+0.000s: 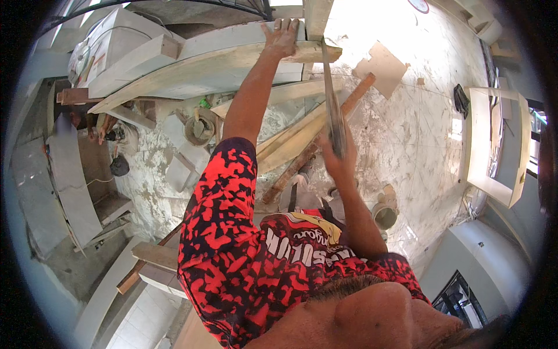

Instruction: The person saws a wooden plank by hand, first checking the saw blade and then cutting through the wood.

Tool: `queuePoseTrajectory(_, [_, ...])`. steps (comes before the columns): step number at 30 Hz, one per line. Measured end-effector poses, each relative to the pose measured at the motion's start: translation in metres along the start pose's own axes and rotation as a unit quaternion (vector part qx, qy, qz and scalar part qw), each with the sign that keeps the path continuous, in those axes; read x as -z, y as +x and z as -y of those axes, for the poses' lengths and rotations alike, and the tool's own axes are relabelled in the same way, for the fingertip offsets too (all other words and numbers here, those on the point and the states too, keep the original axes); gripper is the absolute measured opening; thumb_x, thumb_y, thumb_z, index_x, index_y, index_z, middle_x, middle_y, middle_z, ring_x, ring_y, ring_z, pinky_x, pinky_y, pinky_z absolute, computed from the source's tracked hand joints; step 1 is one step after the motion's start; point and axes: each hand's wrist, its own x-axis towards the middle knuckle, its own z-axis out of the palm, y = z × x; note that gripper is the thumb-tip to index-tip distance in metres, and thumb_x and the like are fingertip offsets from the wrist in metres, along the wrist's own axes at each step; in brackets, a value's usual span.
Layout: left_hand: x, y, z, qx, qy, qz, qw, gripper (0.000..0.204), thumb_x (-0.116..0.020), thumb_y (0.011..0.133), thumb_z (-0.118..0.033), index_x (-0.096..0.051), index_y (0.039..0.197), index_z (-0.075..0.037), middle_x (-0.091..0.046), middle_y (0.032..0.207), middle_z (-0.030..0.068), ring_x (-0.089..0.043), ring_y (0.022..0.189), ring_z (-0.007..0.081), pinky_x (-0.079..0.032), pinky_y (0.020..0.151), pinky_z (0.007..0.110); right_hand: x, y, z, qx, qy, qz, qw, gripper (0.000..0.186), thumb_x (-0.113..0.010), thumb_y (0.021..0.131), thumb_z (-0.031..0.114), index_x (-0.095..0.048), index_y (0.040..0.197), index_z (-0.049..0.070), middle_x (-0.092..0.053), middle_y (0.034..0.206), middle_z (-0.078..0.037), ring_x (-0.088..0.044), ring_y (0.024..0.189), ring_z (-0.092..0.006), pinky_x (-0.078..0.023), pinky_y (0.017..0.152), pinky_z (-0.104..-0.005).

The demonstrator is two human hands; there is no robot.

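My left hand lies on the far end of a long pale wooden plank, its fingers stretched out and dusty. The plank rests level against a white board behind it. In my right hand is a handsaw, gripped at its handle. Its narrow blade, smeared by motion, points away from me and meets the plank close to its right end, a little right of my left hand. An upright wooden post stands just beyond that spot.
Loose boards and a brown timber lie below the plank. Buckets stand on the dusty floor at both sides. A pale open box frame is at right, a flat sheet piece far right, grey panels at left.
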Motion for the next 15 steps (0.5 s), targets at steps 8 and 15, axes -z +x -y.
queuePoseTrajectory(8, [-0.006, 0.003, 0.004, 0.023, 0.006, 0.031, 0.999, 0.108, -0.088, 0.06, -0.027, -0.025, 0.148, -0.021, -0.028, 0.152, 0.0042, -0.025, 0.141, 0.0324, -0.014, 0.105, 0.075, 0.001, -0.017, 0.015, 0.024, 0.004, -0.025, 0.999, 0.056, -0.061, 0.085, 0.011, -0.043, 0.137, 0.0, -0.061, 0.112, -0.017, -0.059, 0.099, -0.0229, -0.047, 0.087, -0.0351])
queuePoseTrajectory(15, [0.007, 0.005, -0.004, 0.004, -0.001, 0.01, 1.0, 0.106, -0.087, 0.061, -0.025, -0.025, 0.147, -0.021, -0.03, 0.151, 0.0054, -0.026, 0.141, 0.0331, -0.018, 0.104, 0.074, 0.0, 0.064, 0.006, -0.075, 0.006, -0.004, 0.997, 0.064, -0.066, 0.083, 0.019, -0.04, 0.138, -0.001, -0.061, 0.114, -0.024, -0.062, 0.1, -0.0337, -0.048, 0.086, -0.039])
